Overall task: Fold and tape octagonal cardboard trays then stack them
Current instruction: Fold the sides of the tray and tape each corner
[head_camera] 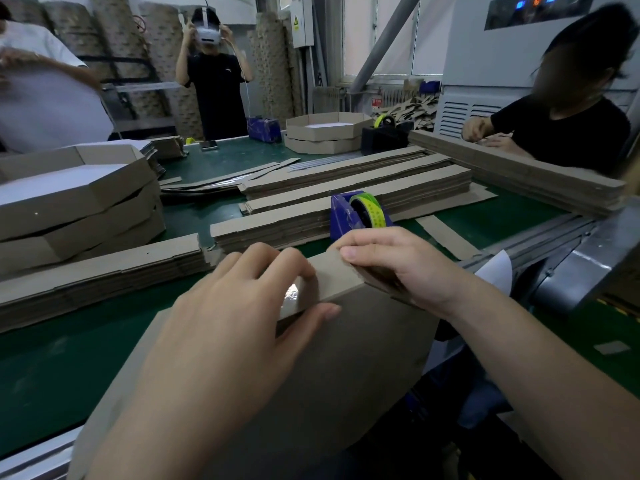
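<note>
A brown cardboard tray (353, 344) is tilted toward me at the table's near edge, its underside facing the camera. My left hand (228, 306) grips its top wall, fingers over the rim and thumb on the outer face, beside a shiny strip of clear tape (290, 295). My right hand (398, 261) pinches the same wall's right corner, thumb on top and fingers behind. Just beyond stands a blue tape dispenser (341, 216) holding a green-yellow roll (369, 207).
Folded trays (69, 206) are stacked at the left. Piles of flat cardboard strips (346, 188) cover the green table (52, 368). More trays (325, 131) and two dispensers sit at the far end. Three people stand or sit around the table. A metal frame (571, 258) lies to the right.
</note>
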`<state>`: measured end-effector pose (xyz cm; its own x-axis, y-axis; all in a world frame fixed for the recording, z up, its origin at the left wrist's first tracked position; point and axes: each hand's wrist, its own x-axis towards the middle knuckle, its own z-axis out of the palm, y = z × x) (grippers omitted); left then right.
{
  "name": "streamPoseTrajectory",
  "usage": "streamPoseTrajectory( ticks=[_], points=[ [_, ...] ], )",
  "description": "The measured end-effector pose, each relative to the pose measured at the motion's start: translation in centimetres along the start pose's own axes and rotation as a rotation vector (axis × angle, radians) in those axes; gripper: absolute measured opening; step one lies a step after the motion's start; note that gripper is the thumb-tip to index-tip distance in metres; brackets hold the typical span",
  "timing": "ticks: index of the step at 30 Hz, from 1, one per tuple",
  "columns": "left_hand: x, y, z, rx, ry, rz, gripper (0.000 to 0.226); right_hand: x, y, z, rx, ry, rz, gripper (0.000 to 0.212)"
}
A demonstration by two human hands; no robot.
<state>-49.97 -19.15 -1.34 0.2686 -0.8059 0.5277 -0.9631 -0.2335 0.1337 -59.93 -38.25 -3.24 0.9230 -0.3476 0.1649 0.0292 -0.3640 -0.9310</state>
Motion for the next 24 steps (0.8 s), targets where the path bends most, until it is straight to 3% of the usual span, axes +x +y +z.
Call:
streamPoseTrajectory(
  ticks=[2, 4, 7, 10, 12, 16, 20, 24],
  points=[
    [0.0, -0.2, 0.0, -0.011, 0.0, -0.009, 0.029, 0.3, 0.3, -0.9, -0.038, 0.102, -0.034, 0.028],
    [0.1, -0.4, 0.1, -0.014, -0.004, -0.021, 0.03, 0.9, 1.1, -2.4, -0.067, 0.359, -0.045, 0.023],
    [0.2, -0.5, 0.2, -0.008, -0.012, -0.035, 0.028, 1.7, 3.0, -4.9, -0.195, 0.686, 0.115, 0.018],
    [0.2, -0.5, 0.3, -0.011, -0.013, -0.044, 0.028, 1.9, 4.7, -6.2, -0.316, 0.691, 0.344, 0.019],
    [0.2, -0.5, 0.3, -0.016, -0.012, -0.049, 0.028, 1.7, 5.2, -6.2, -0.327, 0.654, 0.386, 0.027],
    [0.2, -0.6, 0.3, -0.011, -0.009, -0.052, 0.029, 1.2, 5.1, -5.7, -0.15, 0.619, 0.397, 0.033],
    [0.1, -0.5, 0.4, -0.005, -0.004, -0.047, 0.028, 1.1, 4.7, -4.9, 0.007, 0.653, 0.36, 0.013],
    [0.0, -0.5, 0.4, -0.013, 0.002, -0.048, 0.029, 1.3, 4.4, -4.5, 0.256, 0.758, 0.372, 0.011]
  ],
)
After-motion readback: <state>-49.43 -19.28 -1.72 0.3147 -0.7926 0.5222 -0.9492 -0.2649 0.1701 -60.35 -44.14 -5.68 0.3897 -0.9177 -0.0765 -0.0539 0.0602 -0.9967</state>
